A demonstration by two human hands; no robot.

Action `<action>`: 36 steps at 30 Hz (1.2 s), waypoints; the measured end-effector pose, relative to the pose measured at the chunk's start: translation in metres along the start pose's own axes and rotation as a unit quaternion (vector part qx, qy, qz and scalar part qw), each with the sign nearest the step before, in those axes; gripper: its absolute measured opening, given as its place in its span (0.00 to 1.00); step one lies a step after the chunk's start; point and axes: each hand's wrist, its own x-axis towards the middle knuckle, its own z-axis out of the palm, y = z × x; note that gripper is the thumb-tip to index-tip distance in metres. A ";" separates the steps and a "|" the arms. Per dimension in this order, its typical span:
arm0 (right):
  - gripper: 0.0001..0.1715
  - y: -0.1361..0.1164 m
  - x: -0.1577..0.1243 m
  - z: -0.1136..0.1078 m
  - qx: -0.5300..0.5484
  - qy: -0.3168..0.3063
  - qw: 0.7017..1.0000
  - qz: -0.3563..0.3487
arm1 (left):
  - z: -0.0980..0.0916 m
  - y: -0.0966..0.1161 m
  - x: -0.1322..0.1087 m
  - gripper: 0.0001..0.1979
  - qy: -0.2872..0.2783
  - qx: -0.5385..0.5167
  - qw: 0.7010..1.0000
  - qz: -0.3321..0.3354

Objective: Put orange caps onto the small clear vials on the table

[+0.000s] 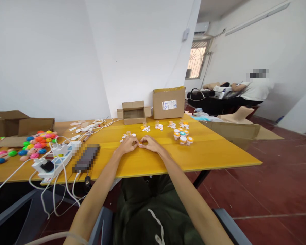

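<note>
My left hand (127, 145) and my right hand (151, 144) meet over the front middle of the yellow table (153, 162). Fingers of both are pinched around a tiny pale piece (140, 145), too small to name. Just beyond my left hand are small white pieces (123, 137) and a clear cup (128, 133). Farther back lie more little heaps of white pieces (146, 129), with clear cups and bits of orange among them. To the right of my right hand stand several small clear jars (183, 139) with white, orange and teal lids.
Two cardboard boxes (134, 115) (168, 103) stand at the table's back edge. Leftward are a dark blurred slab (86, 158), a power strip (62, 158) with cables, and colourful balls (38, 144) beside an opened carton (35, 127). A person (256, 88) sits at the far right.
</note>
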 end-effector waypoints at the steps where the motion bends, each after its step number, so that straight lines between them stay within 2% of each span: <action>1: 0.12 0.000 0.000 0.000 0.001 0.000 1.000 0.002 | 0.000 0.000 0.000 0.08 -0.002 0.001 1.000 -0.001; 10: 0.11 0.000 0.000 0.000 0.013 0.003 1.000 0.001 | -0.003 0.003 0.001 0.08 0.001 -0.002 1.000 -0.008; 16: 0.12 0.002 0.000 0.001 0.021 0.009 1.000 0.002 | -0.003 -0.009 0.002 0.09 0.055 0.027 0.996 -0.069; 18: 0.12 0.004 0.000 0.002 0.025 0.010 1.000 0.001 | -0.003 -0.014 0.001 0.09 0.057 0.040 0.995 -0.077; 24: 0.13 0.006 0.002 0.004 0.040 0.012 0.999 0.014 | -0.003 -0.020 -0.002 0.07 0.029 0.081 0.994 -0.065; 31: 0.06 0.014 0.008 0.008 0.044 0.028 0.999 0.015 | -0.002 -0.024 -0.002 0.09 0.014 0.095 0.994 -0.043; 36: 0.06 0.016 0.009 0.008 0.047 0.028 0.998 0.010 | -0.001 -0.027 -0.002 0.10 0.017 0.089 0.995 -0.028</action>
